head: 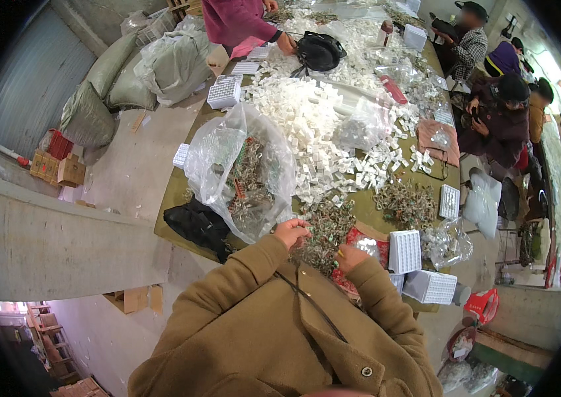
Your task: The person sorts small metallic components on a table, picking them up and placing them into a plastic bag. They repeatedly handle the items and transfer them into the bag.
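My left hand (292, 233) is at the left edge of a heap of small tangled trinkets (327, 223), silvery brown with green and orange bits. Its fingertips are bent together at the heap; whether a piece sits between them is too small to tell. At the heap's lower right is my right hand (351, 259), with something yellow at a finger and the fingertips hidden. Just beyond it lies a red patterned packet (382, 246) with shiny clear pieces on it. Left of the heap stands a clear plastic bag (203, 164) holding more such trinkets (248, 198).
Many small white plastic pieces (310, 134) cover the table's middle. White gridded trays (404, 251) stack at right; a black cloth item (196, 223) lies at left. Across the table, a person's hand (287, 43) touches a black bag (320, 51). Other people sit at right.
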{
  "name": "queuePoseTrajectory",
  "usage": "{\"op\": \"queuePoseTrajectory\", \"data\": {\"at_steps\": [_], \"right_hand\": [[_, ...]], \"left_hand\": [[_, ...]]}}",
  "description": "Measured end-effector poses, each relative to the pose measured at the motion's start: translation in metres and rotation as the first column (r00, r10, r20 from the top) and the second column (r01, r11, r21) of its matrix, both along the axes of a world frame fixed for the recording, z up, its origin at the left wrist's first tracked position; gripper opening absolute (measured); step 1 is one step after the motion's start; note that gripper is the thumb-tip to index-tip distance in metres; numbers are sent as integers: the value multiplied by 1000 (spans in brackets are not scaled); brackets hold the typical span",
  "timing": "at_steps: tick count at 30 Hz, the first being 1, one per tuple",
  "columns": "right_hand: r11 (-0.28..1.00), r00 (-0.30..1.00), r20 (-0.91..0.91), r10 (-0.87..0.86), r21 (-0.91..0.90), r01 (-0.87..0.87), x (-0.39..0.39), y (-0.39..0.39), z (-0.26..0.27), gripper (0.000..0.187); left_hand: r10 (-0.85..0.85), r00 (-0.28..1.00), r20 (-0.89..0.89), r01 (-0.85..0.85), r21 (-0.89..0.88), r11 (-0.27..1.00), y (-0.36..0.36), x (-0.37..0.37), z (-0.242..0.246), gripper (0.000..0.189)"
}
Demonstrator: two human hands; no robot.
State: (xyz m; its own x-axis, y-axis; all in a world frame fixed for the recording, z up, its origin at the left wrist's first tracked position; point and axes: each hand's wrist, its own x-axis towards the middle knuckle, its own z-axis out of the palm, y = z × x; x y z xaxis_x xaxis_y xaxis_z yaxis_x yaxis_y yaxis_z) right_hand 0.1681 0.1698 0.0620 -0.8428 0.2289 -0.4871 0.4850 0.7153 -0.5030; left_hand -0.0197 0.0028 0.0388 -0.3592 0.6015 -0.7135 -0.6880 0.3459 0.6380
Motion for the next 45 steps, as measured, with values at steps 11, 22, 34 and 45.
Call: {"op": "queuePoseTrajectory", "data": {"at_steps": [11, 22, 34, 45], "right_hand": [[999, 963, -269, 3, -40, -15, -1, -4, -6, 26], [992, 963, -265, 53, -94, -80, 2, -8, 5, 27], [990, 993, -106, -54, -137, 39, -1, -18, 13, 33], [992, 984, -159, -75, -109, 58, -6, -26, 17, 33]], "left_hand": [[-118, 993, -28, 120, 77, 990, 0, 9, -12, 28], [-189, 974, -125, 202, 99, 974, 0, 13, 0, 30], [-58, 991, -121, 74, 134, 988, 2, 19, 3, 24], [19, 987, -161, 6, 158, 987, -2, 17, 9, 24]]}}
